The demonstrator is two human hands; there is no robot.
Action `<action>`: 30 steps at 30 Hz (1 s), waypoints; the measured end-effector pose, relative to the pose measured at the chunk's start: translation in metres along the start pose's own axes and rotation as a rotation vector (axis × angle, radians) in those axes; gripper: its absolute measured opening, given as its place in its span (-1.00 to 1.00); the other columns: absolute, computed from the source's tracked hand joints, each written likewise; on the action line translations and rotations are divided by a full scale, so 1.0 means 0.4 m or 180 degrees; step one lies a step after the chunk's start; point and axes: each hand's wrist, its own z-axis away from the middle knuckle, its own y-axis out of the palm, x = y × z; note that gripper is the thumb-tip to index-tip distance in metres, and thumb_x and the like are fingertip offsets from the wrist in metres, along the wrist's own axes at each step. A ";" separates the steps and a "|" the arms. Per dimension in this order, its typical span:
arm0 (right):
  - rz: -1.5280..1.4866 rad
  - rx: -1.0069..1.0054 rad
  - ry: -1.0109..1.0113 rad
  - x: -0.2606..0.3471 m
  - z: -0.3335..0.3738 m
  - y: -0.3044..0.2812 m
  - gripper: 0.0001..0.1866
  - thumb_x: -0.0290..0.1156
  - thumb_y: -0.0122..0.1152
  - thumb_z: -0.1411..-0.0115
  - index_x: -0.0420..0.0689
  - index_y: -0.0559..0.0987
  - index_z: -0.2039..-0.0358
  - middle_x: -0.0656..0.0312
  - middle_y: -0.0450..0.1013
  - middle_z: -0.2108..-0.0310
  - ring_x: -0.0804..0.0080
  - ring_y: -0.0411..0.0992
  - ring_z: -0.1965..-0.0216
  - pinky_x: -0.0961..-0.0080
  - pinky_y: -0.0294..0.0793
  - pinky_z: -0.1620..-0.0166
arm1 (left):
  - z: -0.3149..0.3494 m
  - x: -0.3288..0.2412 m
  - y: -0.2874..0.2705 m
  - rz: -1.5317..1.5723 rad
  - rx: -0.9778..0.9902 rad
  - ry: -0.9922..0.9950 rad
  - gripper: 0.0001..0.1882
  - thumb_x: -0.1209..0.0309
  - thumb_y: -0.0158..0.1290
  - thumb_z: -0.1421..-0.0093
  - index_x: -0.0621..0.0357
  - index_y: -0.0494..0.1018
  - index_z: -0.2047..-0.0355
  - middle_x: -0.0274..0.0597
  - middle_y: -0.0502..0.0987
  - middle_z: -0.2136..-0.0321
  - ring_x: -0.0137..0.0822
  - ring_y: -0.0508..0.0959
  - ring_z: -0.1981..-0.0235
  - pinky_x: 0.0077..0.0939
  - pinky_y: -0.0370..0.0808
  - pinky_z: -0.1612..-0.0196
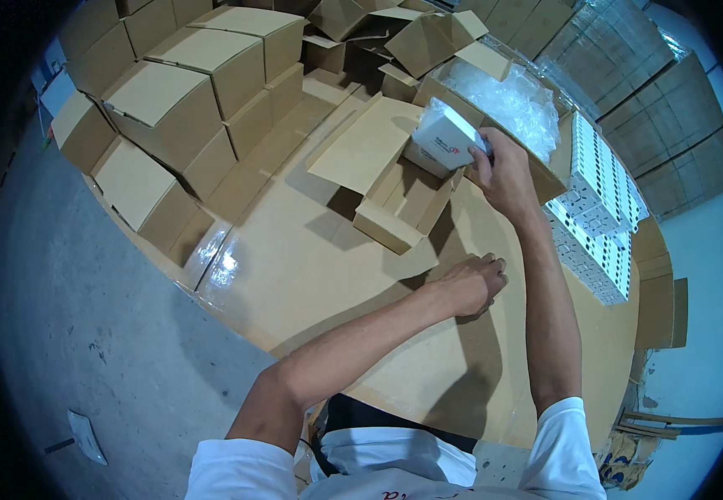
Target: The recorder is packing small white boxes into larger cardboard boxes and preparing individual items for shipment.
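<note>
My right hand [505, 177] grips a small white box [446, 137] by its right end, thumb on top. The white box is tilted over an open brown cardboard carton [395, 208], partly inside its far end. The carton's wide flap lies folded out to the left, and a bare part of its inside shows at the near end. Closer to me, my left hand [474, 286] is held low over the cardboard-covered table [328, 283], its fingers curled in. The inside of its grip is hidden.
Closed brown cartons [161, 104] are stacked along the left. Behind my right hand stands a large carton of clear plastic packaging [507, 96]. White boxes with black dots [599, 192] are piled at the right. Open empty cartons [420, 46] lie jumbled at the back.
</note>
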 end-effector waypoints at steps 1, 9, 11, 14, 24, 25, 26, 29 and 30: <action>0.0220 -0.0004 -0.0144 0.003 -0.005 0.003 -0.78 -0.49 0.15 -0.24 -0.34 0.48 0.14 -0.22 0.48 0.26 -0.22 0.46 0.17 0.03 0.44 0.07 | -0.001 -0.001 -0.005 0.0005 0.0102 -0.0038 -0.59 0.38 0.24 -0.09 0.27 0.49 0.06 -0.01 0.44 -0.01 -0.05 0.44 -0.09 -0.19 0.46 -0.15; 0.0721 -0.0117 -0.0152 0.004 -0.017 0.069 -0.77 -0.47 0.24 -0.19 -0.30 0.54 0.17 -0.13 0.45 0.28 -0.16 0.44 0.17 0.02 0.42 0.09 | -0.005 -0.017 -0.050 -0.0291 0.0612 -0.0126 -0.59 0.29 0.19 -0.15 0.32 0.52 0.06 0.01 0.51 -0.01 -0.05 0.45 -0.10 -0.18 0.46 -0.14; 0.0731 -0.0115 -0.0061 0.012 -0.015 0.074 -0.76 -0.47 0.25 -0.18 -0.30 0.55 0.16 -0.13 0.44 0.27 -0.15 0.44 0.16 0.02 0.43 0.08 | -0.003 -0.018 -0.051 -0.0398 0.0603 -0.0135 -0.60 0.29 0.17 -0.16 0.35 0.54 0.09 0.03 0.55 0.02 -0.05 0.48 -0.07 -0.18 0.48 -0.11; 0.0818 -0.0077 0.0008 0.020 -0.013 0.079 -0.75 -0.46 0.28 -0.15 -0.31 0.57 0.17 -0.12 0.44 0.25 -0.13 0.45 0.15 0.04 0.44 0.05 | 0.000 -0.011 -0.045 -0.0432 0.0558 -0.0072 -0.59 0.28 0.17 -0.16 0.36 0.53 0.09 0.04 0.55 0.03 -0.05 0.49 -0.06 -0.19 0.49 -0.09; 0.0543 -0.0234 -0.0183 -0.003 -0.015 0.085 -0.76 -0.49 0.36 -0.09 -0.24 0.57 0.22 -0.07 0.45 0.25 -0.13 0.46 0.19 0.07 0.45 0.08 | -0.008 -0.014 -0.050 -0.0382 0.0736 -0.0133 -0.61 0.30 0.18 -0.14 0.36 0.54 0.12 0.03 0.56 0.04 -0.05 0.50 -0.06 -0.19 0.49 -0.09; 0.0325 -0.0307 -0.0236 0.002 -0.014 0.085 -0.77 -0.50 0.37 -0.08 -0.21 0.56 0.24 -0.06 0.45 0.27 -0.12 0.46 0.21 0.07 0.45 0.11 | -0.006 -0.014 -0.049 -0.0363 0.0723 -0.0144 -0.61 0.30 0.18 -0.14 0.36 0.54 0.12 0.04 0.56 0.04 -0.05 0.50 -0.05 -0.19 0.49 -0.09; 0.0318 -0.0303 -0.0231 0.001 -0.012 0.087 -0.77 -0.50 0.37 -0.08 -0.21 0.56 0.24 -0.06 0.45 0.27 -0.12 0.46 0.21 0.07 0.45 0.11 | -0.005 -0.014 -0.047 -0.0342 0.0710 -0.0155 -0.61 0.31 0.17 -0.15 0.36 0.53 0.11 0.05 0.56 0.04 -0.04 0.50 -0.05 -0.19 0.49 -0.09; 0.0619 -0.0159 -0.0173 -0.013 -0.008 0.085 -0.77 -0.51 0.38 -0.07 -0.16 0.55 0.26 -0.03 0.44 0.31 -0.09 0.47 0.25 0.09 0.44 0.16 | -0.009 -0.016 -0.039 -0.0346 0.0585 -0.0239 -0.61 0.31 0.17 -0.15 0.36 0.52 0.10 0.07 0.57 0.08 -0.01 0.54 0.01 -0.17 0.50 -0.06; 0.0632 -0.0156 -0.0210 -0.017 -0.010 0.087 -0.77 -0.50 0.40 -0.06 -0.15 0.55 0.27 -0.02 0.44 0.33 -0.06 0.47 0.26 0.09 0.44 0.17 | -0.009 -0.013 -0.037 -0.0344 0.0589 -0.0238 -0.61 0.31 0.17 -0.15 0.36 0.52 0.10 0.07 0.57 0.08 -0.01 0.54 0.01 -0.17 0.50 -0.06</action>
